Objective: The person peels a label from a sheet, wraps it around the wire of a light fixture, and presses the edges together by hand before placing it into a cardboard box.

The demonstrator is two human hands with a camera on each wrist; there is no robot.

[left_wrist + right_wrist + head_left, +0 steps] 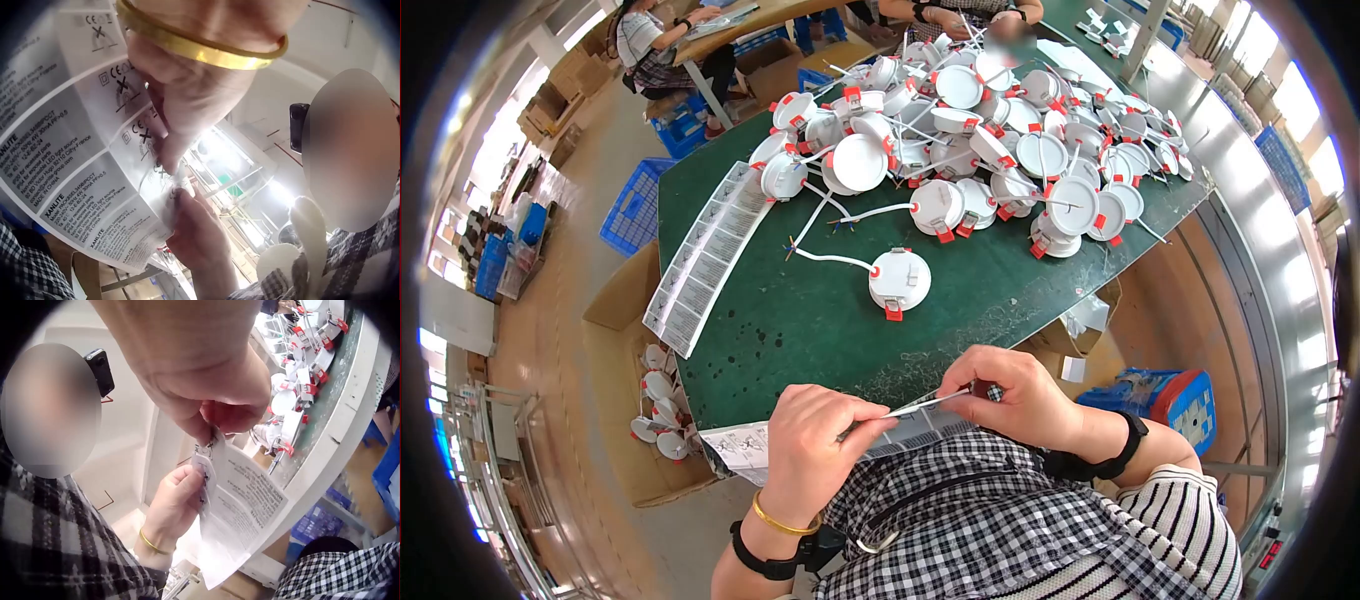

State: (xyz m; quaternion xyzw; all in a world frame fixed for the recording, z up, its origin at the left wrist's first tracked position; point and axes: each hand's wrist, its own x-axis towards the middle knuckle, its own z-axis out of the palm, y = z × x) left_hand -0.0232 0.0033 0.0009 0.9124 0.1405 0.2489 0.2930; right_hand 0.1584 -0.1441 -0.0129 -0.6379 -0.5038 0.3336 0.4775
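Observation:
A printed label sheet [910, 428] is stretched between both hands at the table's near edge. The left hand [815, 435] pinches it between thumb and fingers; in the left wrist view the sheet [75, 144] hangs beside the left hand [194, 94], its rows of print facing that camera. At the sheet's edge the right hand [1020, 395] pinches too, as the right wrist view shows, with the right hand [200, 369] above the sheet [240, 494] and the left hand [172, 509] lower down.
White round lamps with red clips [860, 163] are heaped across the back of the green table [800, 330]. One lamp [899, 279] lies apart, nearer. Another label strip [710, 255] lies along the left edge. A cardboard box [625, 380] holds more lamps. Two people sit beyond.

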